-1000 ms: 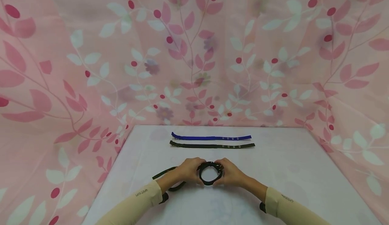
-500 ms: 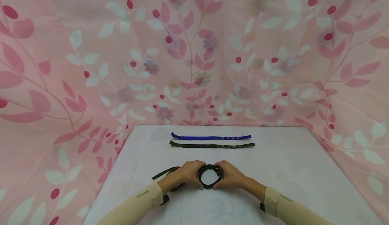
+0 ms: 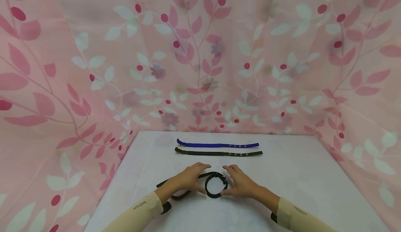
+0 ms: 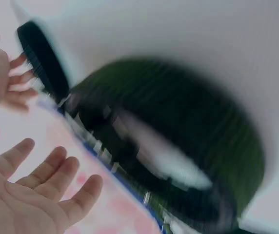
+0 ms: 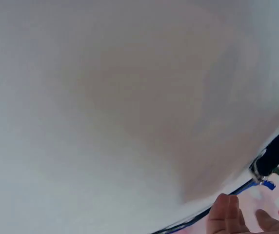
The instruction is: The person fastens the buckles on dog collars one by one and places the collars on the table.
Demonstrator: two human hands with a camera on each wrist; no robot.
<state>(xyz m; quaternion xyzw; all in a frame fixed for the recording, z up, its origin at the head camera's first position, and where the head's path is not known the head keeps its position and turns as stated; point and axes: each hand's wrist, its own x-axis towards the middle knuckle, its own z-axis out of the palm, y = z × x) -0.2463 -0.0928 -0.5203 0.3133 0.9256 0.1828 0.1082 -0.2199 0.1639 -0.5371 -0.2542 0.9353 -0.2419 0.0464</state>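
A dark buckled collar [image 3: 210, 194], closed into a round loop, stands on the white table between the two hands. To its left, my left hand [image 3: 193, 178] has its fingers spread. On the other side is my right hand [image 3: 240, 183], fingers and thumb apart, very near the loop; whether either hand touches it, I cannot tell. A second dark green collar [image 3: 180, 198] lies looped under my left forearm, partly hidden. It shows large and blurred as a green loop [image 4: 193, 102] in the left wrist view. The right wrist view catches the round collar [image 5: 278, 148] at its edge.
Farther back, a blue collar [image 3: 200, 145] with metal eyelets lies straight across the table [image 3: 297, 183]. Just in front of it lies a straight dark green collar [image 3: 203, 153]. Pink leaf-patterned cloth [image 3: 200, 58] surrounds the table at the back and sides.
Both hands held the round collar earlier; their fingers have now opened and drawn a little apart from it. The collar has come slightly nearer. The straight collars stay in place.
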